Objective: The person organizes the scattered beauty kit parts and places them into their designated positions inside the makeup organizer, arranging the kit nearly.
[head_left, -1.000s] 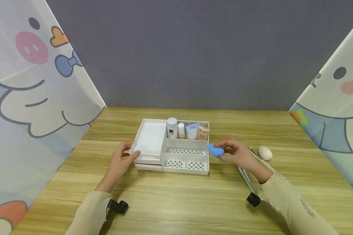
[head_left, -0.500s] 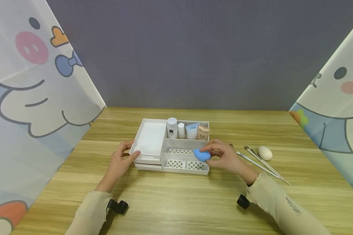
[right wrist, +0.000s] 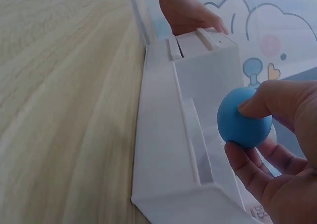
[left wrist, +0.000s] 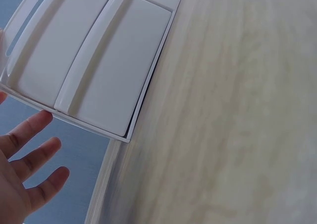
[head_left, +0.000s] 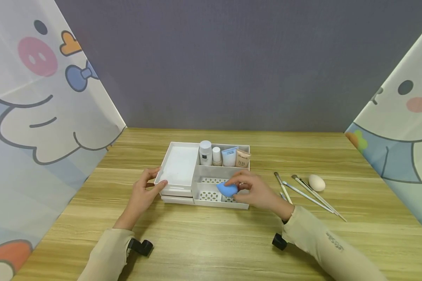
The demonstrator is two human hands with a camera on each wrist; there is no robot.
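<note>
My right hand (head_left: 254, 191) pinches a blue makeup sponge (head_left: 227, 189) between thumb and fingers. The sponge is over the front right compartments of a white desktop organizer (head_left: 221, 203); in the right wrist view the blue sponge (right wrist: 245, 117) shows above the compartment walls. At the organizer's left front corner rests my left hand (head_left: 145, 191), thumb at the front edge and fingers along the side. Its fingers (left wrist: 42, 152) look spread and fairly straight in the left wrist view. A white bottle (head_left: 206, 154), a small white-capped bottle (head_left: 217, 156) and two tubes (head_left: 230, 157) stand in the back compartment.
To the right on the wooden table (head_left: 211, 242) lie several makeup brushes (head_left: 307, 196) and a cream egg-shaped sponge (head_left: 317, 182). Low drawers (left wrist: 99, 60) sit beneath the organizer's left tray. A grey panel (head_left: 211, 66) rises behind the table.
My right hand has moved left with the blue makeup sponge, from the organizer's right edge to over its front compartments, uncovering the brushes. The left hand has stayed at the corner.
</note>
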